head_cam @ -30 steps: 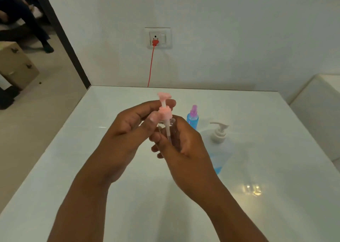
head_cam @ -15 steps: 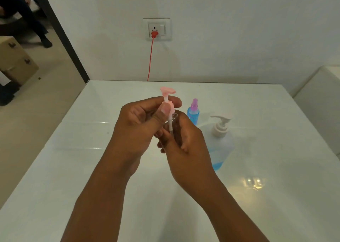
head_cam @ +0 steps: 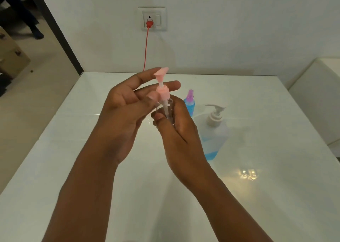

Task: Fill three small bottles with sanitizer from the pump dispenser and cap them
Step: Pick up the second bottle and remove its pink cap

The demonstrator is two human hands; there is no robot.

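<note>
My right hand [head_cam: 176, 129] grips a small clear bottle [head_cam: 168, 111] above the white table [head_cam: 92, 159]. A pink pump cap [head_cam: 161, 90] sits tilted in the bottle's mouth, its tube reaching down inside. My left hand [head_cam: 127, 111] pinches the cap's collar between thumb and index finger, the other fingers spread. Behind my right hand stands a small blue bottle [head_cam: 190, 104] with a purple spray top. To the right is the large pump dispenser [head_cam: 213, 131], white-headed, with a little blue sanitizer at the bottom.
A red cable [head_cam: 146, 48] runs from a wall socket [head_cam: 152, 19] down behind the table's far edge. A white block [head_cam: 320, 98] stands at the right. Open floor and a cardboard box [head_cam: 11, 56] lie to the left.
The pump cap has gone lower into the bottle's mouth. My left fingers have opened out around it. The view has tilted down a little.
</note>
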